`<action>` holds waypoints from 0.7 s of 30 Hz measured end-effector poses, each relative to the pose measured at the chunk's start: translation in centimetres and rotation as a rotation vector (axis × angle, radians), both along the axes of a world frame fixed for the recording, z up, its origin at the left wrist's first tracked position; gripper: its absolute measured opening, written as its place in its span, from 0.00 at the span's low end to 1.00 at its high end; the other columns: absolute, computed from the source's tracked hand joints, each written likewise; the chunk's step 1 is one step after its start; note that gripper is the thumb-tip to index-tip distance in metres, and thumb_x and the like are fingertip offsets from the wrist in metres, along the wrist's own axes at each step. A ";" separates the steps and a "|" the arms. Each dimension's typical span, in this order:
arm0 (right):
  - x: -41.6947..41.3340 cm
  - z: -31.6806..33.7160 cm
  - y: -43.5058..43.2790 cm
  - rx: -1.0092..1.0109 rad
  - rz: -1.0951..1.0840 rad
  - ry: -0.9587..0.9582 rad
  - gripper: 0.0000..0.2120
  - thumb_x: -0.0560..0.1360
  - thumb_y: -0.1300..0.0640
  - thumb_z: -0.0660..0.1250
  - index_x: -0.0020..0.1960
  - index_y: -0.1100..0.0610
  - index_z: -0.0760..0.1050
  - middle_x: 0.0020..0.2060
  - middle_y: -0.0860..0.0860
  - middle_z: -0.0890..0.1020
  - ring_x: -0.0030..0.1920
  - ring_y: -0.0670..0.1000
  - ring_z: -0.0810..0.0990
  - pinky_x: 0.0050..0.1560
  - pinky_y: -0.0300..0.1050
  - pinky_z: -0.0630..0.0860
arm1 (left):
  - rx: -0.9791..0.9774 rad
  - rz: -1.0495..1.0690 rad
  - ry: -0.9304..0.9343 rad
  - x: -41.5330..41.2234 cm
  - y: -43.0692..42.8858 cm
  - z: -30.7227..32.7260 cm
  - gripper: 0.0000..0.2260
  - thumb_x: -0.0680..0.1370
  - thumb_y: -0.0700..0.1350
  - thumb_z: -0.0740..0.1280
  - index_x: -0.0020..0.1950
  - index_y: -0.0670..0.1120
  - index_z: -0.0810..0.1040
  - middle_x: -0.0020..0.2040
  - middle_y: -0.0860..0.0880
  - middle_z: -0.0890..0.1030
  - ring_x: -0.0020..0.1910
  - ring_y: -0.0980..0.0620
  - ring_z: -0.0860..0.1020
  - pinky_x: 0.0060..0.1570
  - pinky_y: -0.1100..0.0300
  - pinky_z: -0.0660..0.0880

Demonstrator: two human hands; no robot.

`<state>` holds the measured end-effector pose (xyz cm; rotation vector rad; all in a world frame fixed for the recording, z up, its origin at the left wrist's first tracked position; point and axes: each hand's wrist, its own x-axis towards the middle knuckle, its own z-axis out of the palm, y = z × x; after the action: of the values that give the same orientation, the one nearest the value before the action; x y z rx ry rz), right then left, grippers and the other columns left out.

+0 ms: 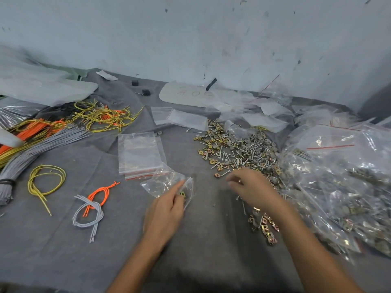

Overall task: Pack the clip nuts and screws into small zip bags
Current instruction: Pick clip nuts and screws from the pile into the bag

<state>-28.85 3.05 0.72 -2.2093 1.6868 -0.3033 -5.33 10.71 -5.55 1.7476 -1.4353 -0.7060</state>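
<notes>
Left hand [167,206] pinches a small zip bag [163,182] at its mouth, index finger laid along it. The bag rests on the grey cloth [63,250]. One clip nut [182,194] sits inside the bag, by the fingers [178,187].

Right hand [251,187] is blurred at the near edge of the pile of clip nuts and screws [237,149]. Fingers curled; cannot tell whether they hold anything.

Stack of empty zip bags [139,153] lies just behind the held bag.

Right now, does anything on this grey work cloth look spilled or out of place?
Yes. A small cluster of clip nuts and screws lies loose beside the right forearm, apart from the main pile farther back; the arm could scatter it.
</notes>
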 end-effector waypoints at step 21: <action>5.4 -2.8 3.7 0.066 -0.108 -0.607 0.04 0.80 0.55 0.68 0.46 0.51 0.79 0.36 0.48 0.83 0.34 0.47 0.83 0.43 0.52 0.82 | -0.041 0.006 0.004 0.1 -0.1 -0.2 0.24 0.75 0.56 0.54 0.70 0.66 0.71 0.54 0.52 0.85 0.53 0.47 0.81 0.53 0.49 0.77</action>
<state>-23.49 6.73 -2.04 -1.7327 1.4416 -0.8351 -5.26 10.65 -5.74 1.7172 -1.4320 -0.6720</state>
